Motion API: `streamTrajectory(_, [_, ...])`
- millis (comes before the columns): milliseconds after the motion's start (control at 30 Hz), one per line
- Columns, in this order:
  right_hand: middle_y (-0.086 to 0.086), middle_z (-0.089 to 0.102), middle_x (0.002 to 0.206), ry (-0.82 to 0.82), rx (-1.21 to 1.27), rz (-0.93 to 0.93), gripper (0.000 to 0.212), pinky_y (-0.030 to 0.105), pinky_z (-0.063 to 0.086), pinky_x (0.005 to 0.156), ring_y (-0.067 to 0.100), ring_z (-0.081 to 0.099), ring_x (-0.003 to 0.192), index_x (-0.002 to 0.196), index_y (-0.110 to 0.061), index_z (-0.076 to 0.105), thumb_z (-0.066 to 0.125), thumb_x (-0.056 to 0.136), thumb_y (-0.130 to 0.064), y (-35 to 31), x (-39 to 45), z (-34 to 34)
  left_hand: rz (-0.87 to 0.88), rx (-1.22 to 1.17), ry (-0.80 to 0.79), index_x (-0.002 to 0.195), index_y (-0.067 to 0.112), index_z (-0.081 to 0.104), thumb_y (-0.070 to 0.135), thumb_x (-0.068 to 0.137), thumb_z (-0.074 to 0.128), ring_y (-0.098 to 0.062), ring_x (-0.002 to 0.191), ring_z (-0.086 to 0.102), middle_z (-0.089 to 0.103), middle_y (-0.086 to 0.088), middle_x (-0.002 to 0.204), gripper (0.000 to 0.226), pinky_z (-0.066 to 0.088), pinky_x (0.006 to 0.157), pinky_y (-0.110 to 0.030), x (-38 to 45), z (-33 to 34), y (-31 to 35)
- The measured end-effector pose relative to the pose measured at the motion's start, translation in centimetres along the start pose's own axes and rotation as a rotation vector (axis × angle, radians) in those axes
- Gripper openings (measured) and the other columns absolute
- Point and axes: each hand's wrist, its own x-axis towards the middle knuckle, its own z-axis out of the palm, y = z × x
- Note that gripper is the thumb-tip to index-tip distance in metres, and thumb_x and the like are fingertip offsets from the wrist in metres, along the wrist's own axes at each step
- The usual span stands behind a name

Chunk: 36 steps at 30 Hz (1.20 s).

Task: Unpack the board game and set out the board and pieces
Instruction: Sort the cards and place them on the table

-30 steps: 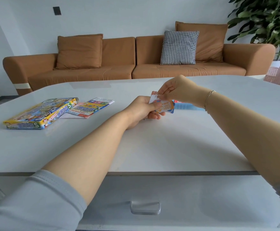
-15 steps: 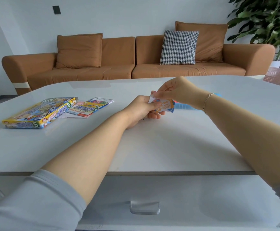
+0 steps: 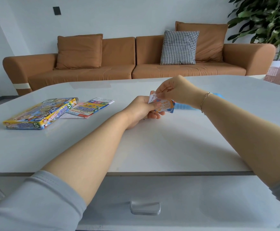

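White desk (image 3: 152, 147) carries everything, and going down in size: the game box (image 3: 39, 114) lies flat at far left, its long axis running from near left to far right, well apart from both hands; a folded board (image 3: 89, 108) lies just beside the box's right end; a blue tray (image 3: 184, 106) shows only partly behind the right wrist. Between the hands, just above the desk's middle, sits the cards (image 3: 165, 106), a small stack with its long side roughly left to right. The left hand (image 3: 141, 110) curls round the stack's near end, while the right hand (image 3: 174, 91) pinches the top card's far corner from above. The right hand looks placed to lift that card away, rightward or toward bare desk.
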Motion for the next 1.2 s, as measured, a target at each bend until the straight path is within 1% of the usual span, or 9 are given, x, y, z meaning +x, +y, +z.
streamTrajectory(100, [0.004,0.07,0.09,-0.03,0.015,0.026,0.013,0.006,0.04,0.048,0.007,0.057,0.069,0.095,-0.008,0.074,0.067,0.084,-0.012,0.16,0.02,-0.32,-0.001,0.005,-0.001,0.097,0.011,0.061,0.012,0.097,0.05,-0.002,0.049,0.059,0.067,-0.008,0.077,0.011,0.047,0.051,-0.012,0.08,-0.03,-0.06])
streamTrajectory(267, [0.007,0.072,0.083,0.051,-0.011,-0.024,0.022,0.024,0.052,0.061,0.013,0.061,0.067,0.086,-0.006,0.074,0.069,0.084,-0.027,0.0,-0.03,0.33,0.002,0.014,-0.007,0.103,0.009,0.06,0.012,0.097,0.049,-0.002,0.049,0.059,0.067,-0.008,0.077,0.013,0.047,0.051,-0.011,0.07,0.02,-0.08])
streamTrajectory(367, [-0.001,0.068,0.076,0.04,-0.026,-0.035,0.011,0.009,0.044,0.051,-0.002,0.058,0.056,0.09,-0.004,0.072,0.065,0.085,-0.011,-0.12,0.0,0.17,0.002,0.002,0.0,0.101,0.009,0.06,0.012,0.097,0.049,-0.002,0.049,0.059,0.067,-0.007,0.077,0.012,0.047,0.051,-0.011,0.04,-0.04,-0.05])
streamTrajectory(467, [0.003,0.069,0.085,-0.006,-0.014,0.002,0.011,0.007,0.042,0.05,0.004,0.058,0.066,0.092,-0.005,0.072,0.064,0.085,-0.008,0.05,-0.04,-0.14,0.0,0.005,-0.001,0.105,0.007,0.06,0.012,0.097,0.049,-0.003,0.05,0.059,0.067,-0.008,0.078,0.014,0.047,0.051,-0.011,0.14,-0.08,-0.1])
streamTrajectory(600, [0.005,0.069,0.075,0.037,-0.007,-0.022,0.024,0.023,0.049,0.053,0.015,0.058,0.062,0.082,-0.007,0.074,0.07,0.083,-0.03,-0.09,-0.07,0.32,0.002,0.011,-0.005,0.104,0.009,0.06,0.013,0.098,0.049,-0.003,0.05,0.059,0.068,-0.008,0.079,0.013,0.047,0.052,-0.012,0.15,-0.07,-0.08])
streamTrajectory(667, [0.007,0.069,0.076,0.054,-0.028,-0.038,0.022,0.031,0.052,0.06,0.016,0.06,0.064,0.083,-0.005,0.073,0.069,0.084,-0.027,-0.12,0.03,0.47,0.0,0.015,-0.006,0.104,0.008,0.059,0.013,0.098,0.049,-0.003,0.049,0.058,0.068,-0.008,0.079,0.013,0.047,0.051,-0.011,0.17,-0.07,-0.09])
streamTrajectory(800, [-0.007,0.063,0.069,-0.001,-0.008,-0.019,0.01,0.007,0.04,0.046,-0.006,0.054,0.049,0.088,-0.006,0.072,0.065,0.086,-0.012,0.01,-0.01,-0.08,-0.006,0.019,0.004,0.107,0.006,0.059,0.014,0.098,0.049,-0.002,0.048,0.058,0.068,-0.008,0.079,0.016,0.046,0.05,-0.011,0.22,-0.05,-0.14])
streamTrajectory(1000, [0.013,0.07,0.077,0.061,0.001,-0.03,0.024,0.03,0.051,0.056,0.018,0.059,0.061,0.083,-0.005,0.074,0.071,0.082,-0.029,0.02,0.26,0.44,0.002,0.016,-0.002,0.096,0.011,0.061,0.014,0.098,0.049,-0.002,0.049,0.059,0.067,-0.007,0.077,0.012,0.046,0.051,-0.011,0.15,-0.03,-0.11])
streamTrajectory(1200, [0.002,0.066,0.073,0.005,-0.016,-0.017,0.013,0.008,0.039,0.045,0.0,0.053,0.051,0.092,-0.003,0.074,0.066,0.083,-0.008,0.27,-0.02,-0.23,-0.009,0.017,0.004,0.101,0.007,0.06,0.013,0.098,0.048,-0.002,0.047,0.058,0.067,-0.007,0.075,0.013,0.045,0.049,-0.011,0.18,0.05,-0.09])
